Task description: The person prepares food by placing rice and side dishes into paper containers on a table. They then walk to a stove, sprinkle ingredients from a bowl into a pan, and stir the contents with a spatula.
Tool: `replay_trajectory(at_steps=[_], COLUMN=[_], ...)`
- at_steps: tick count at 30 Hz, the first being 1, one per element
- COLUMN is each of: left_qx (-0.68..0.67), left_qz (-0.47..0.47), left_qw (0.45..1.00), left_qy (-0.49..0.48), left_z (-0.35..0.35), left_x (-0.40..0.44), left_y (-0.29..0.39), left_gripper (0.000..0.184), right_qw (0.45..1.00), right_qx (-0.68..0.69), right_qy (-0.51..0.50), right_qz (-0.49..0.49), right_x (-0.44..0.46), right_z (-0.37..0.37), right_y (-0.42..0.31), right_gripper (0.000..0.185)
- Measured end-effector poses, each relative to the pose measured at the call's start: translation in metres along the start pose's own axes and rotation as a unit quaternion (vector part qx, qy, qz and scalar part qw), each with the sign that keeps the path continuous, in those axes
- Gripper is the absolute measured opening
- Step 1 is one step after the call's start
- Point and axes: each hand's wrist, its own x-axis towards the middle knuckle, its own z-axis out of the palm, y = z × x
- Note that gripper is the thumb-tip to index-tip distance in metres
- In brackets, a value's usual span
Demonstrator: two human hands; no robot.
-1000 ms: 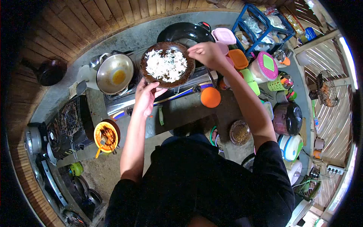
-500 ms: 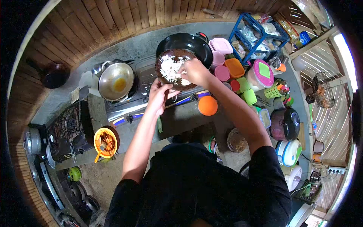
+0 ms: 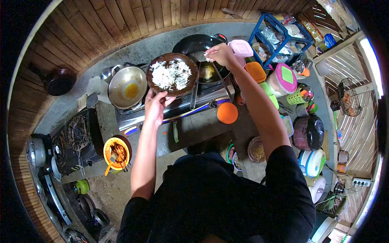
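Note:
My left hand [image 3: 155, 107] grips the near edge of a brown plate [image 3: 195, 77] from below. Heaped on the plate are thin white shreds [image 3: 172, 75]; their exact kind is unclear. To the right, my right hand [image 3: 222, 56] is pinched around a few of these shreds, above a large black wok [image 3: 190, 43]. Yellowish oil [image 3: 208, 73] shines in the wok beneath that hand. Two long metal handles, a left one [image 3: 194, 97] and a right one [image 3: 225, 87], extend from the wok towards me; their far ends are partly hidden.
A metal pan [image 3: 121, 83] with a little oil sits left on the stove [image 3: 137, 117]. An orange lid [image 3: 227, 113] lies in front. Plastic containers [image 3: 255, 72] and a blue rack [image 3: 279, 30] stand right. An orange bowl of dark sauce [image 3: 108, 148] is at left.
The plate has moved left with my left hand, uncovering the oil and the long handles. My right hand has lifted off the plate and moved right over the wok with a pinch of shreds.

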Motion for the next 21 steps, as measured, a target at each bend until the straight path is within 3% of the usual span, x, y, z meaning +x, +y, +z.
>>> replay_trajectory(at_steps=[2, 5, 7, 13, 17, 19, 21], left_qx=[0.015, 0.019, 0.020, 0.005, 0.009, 0.015, 0.024], left_qz=[-0.001, 0.003, 0.004, 0.003, -0.029, -0.042, -0.058], left_qw=[1.000, 1.000, 0.999, 1.000, 0.999, 0.998, 0.995], left_qy=[0.009, 0.021, 0.026, 0.008, -0.034, -0.053, -0.073], left_z=[-0.010, -0.013, -0.017, -0.006, 0.014, 0.034, 0.051], left_x=[-0.002, -0.011, -0.014, -0.025, -0.040, -0.054, -0.071], left_y=[0.003, 0.009, 0.009, -0.006, -0.024, -0.033, -0.046], left_gripper=[0.036, 0.036, 0.036, 0.035, 0.038, 0.039, 0.040], right_qw=[0.994, 0.988, 0.986, 0.990, 0.991, 0.992, 0.987], right_qx=[-0.097, -0.147, -0.152, -0.109, 0.092, 0.074, 0.025], right_qy=[0.009, 0.053, 0.065, 0.087, 0.047, 0.070, 0.048], right_qz=[0.040, -0.004, 0.022, 0.028, 0.080, 0.071, 0.152], right_x=[0.000, 0.006, -0.007, -0.047, -0.110, -0.147, -0.195], right_z=[0.001, 0.009, 0.006, -0.001, -0.009, -0.010, -0.025], right_y=[0.012, 0.064, 0.050, 0.021, -0.023, -0.027, -0.052], right_gripper=[0.016, 0.017, 0.019, 0.020, 0.031, 0.032, 0.038])
